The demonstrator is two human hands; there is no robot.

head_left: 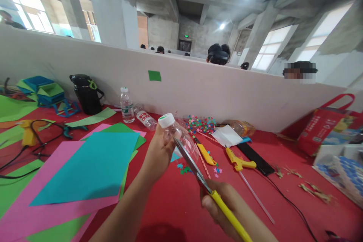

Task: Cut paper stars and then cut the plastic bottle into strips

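Note:
In my left hand [157, 154] is a clear plastic bottle [185, 144] with a white cap [166, 120], held near its neck and tilted with the cap toward the upper left. My right hand [222, 200] is closed around a pair of scissors [198, 172] with yellow handles. The blades point up and left, and their tips lie against or just in front of the bottle's neck, close to my left fingers. I cannot tell whether the blades cut into the plastic. Just behind the bottle lie a yellow utility knife [206, 154] and star confetti [185, 169].
Coloured paper sheets [93, 166] lie on the left of the red table. A yellow glue gun [237, 160] with a cord lies to the right. Two small bottles [127, 107] and a black jug [86, 94] stand or lie by the white partition [119, 68]. A red bag [320, 128] is at far right.

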